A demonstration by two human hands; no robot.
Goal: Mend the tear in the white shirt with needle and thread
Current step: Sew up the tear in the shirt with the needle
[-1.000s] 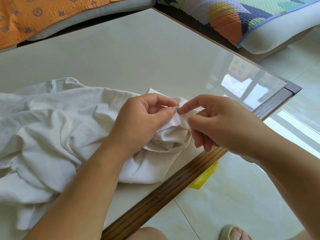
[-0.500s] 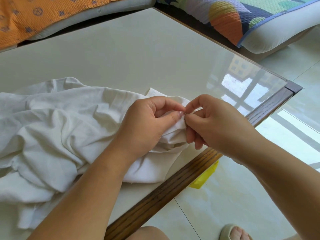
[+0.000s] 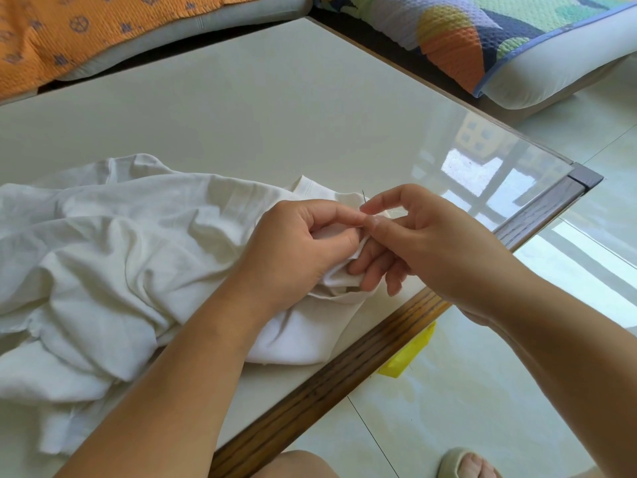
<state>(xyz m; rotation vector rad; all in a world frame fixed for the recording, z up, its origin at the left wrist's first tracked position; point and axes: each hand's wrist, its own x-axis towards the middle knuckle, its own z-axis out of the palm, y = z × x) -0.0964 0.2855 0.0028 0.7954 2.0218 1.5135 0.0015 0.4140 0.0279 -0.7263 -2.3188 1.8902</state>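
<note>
The white shirt (image 3: pixel 113 263) lies crumpled on the left half of the glass-topped table (image 3: pixel 262 115). My left hand (image 3: pixel 300 250) pinches a fold of the shirt between thumb and forefinger near the table's front edge. My right hand (image 3: pixel 424 243) touches it fingertip to fingertip, thumb and forefinger closed on the thin dark needle (image 3: pixel 364 197), whose tip sticks up above the fingers. The other right fingers curl under the fold. The thread and the tear are hidden by the fingers.
The table's wooden edge (image 3: pixel 344 377) runs diagonally under my forearms. A yellow object (image 3: pixel 410 357) lies on the tiled floor below it. An orange cushion (image 3: pixel 51 32) and a multicoloured cushion (image 3: pixel 482 32) lie beyond the table. A sandalled foot (image 3: pixel 465 464) shows bottom right.
My right hand has shifted up and left over the fold. The needle's tip now stands above the fingertips, where before the needle lay low between the hands.
</note>
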